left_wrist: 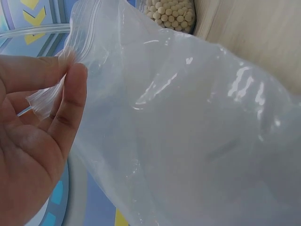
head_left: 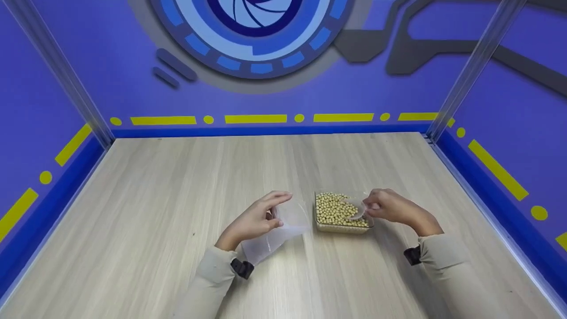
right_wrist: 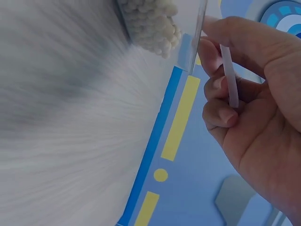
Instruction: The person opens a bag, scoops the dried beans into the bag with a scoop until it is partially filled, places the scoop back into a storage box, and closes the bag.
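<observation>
Soybeans (head_left: 332, 210) fill much of a clear rectangular container (head_left: 343, 229) right of the table's middle. My right hand (head_left: 394, 208) is at the container's right side and grips the handle (right_wrist: 229, 77) of a translucent scoop (head_left: 358, 208), whose bowl is among the beans. To the left, my left hand (head_left: 257, 219) pinches the zip-lock edge of a clear plastic bag (left_wrist: 178, 117) between thumb and fingers. The bag (head_left: 277, 237) hangs down to the right of that hand, its mouth near the container. No beans can be made out inside the bag.
The pale wooden table (head_left: 155, 199) is bounded by a purple-blue back wall (head_left: 310, 97) and side walls with yellow markings. Metal posts (head_left: 469, 66) stand at the back corners. Each wrist wears a black strap device (head_left: 242, 268).
</observation>
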Demonstrator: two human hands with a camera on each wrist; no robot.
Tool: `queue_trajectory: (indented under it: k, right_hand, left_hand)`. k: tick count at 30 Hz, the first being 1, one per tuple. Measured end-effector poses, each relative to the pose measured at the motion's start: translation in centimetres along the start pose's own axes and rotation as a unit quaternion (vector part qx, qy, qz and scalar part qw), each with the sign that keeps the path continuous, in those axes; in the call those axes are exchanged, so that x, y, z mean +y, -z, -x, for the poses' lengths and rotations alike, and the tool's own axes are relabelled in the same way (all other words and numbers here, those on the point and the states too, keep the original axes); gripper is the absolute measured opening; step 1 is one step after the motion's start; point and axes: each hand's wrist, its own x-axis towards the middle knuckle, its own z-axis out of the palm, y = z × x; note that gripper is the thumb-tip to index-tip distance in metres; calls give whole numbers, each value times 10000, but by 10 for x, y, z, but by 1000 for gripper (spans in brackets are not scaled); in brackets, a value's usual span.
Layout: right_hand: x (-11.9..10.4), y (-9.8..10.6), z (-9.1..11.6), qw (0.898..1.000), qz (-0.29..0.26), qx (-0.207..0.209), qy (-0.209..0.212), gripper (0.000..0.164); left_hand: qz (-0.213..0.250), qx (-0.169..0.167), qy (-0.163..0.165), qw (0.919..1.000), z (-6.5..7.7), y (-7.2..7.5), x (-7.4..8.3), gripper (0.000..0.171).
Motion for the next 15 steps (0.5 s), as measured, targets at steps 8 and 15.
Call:
queue_trajectory:
  k: [8,15]
  right_hand:
    - [-3,-5,0,10000,33,6,-14,10]
    - [-6,-7,0,9997,-60,-144,-198,9]
  left_hand:
    - [-63,-3,35,10000,-1,0,0,63]
    - [-50,5,67,10000,0,-1,1,63]
